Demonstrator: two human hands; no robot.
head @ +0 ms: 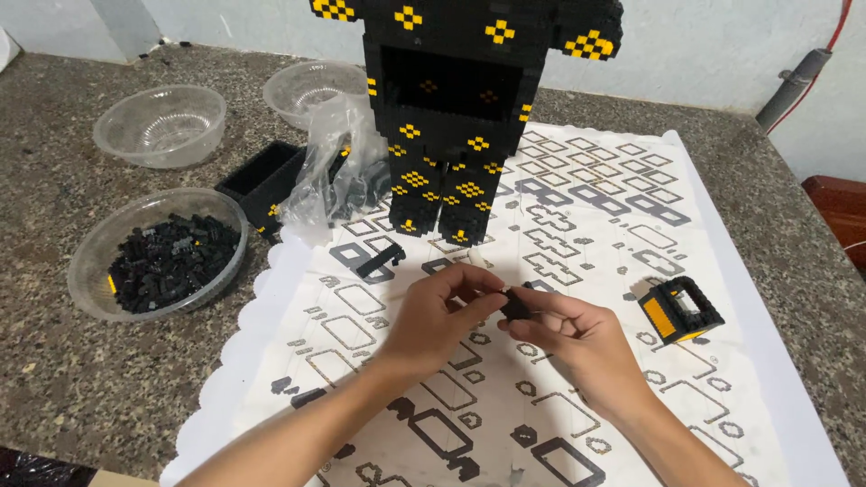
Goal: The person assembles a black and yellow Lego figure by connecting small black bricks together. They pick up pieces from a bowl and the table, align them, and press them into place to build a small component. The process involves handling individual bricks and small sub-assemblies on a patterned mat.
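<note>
My left hand (439, 317) and my right hand (577, 335) meet over the white sheet (271, 307), both pinching a small black brick piece (516, 305) between their fingertips. Behind them stands a tall black brick figure (460, 108) with yellow diamond patterns, its top cut off by the frame. To the right of my right hand, a small black and orange brick cube (681, 311) lies on the sheet. A loose black brick part (379, 260) rests just above my left hand.
A clear bowl (90, 261) full of black bricks sits at the left on the speckled stone counter (54, 379). Two empty clear bowls (162, 124) (311, 90), a black box (266, 180) and a crumpled plastic bag (338, 171) stand behind it.
</note>
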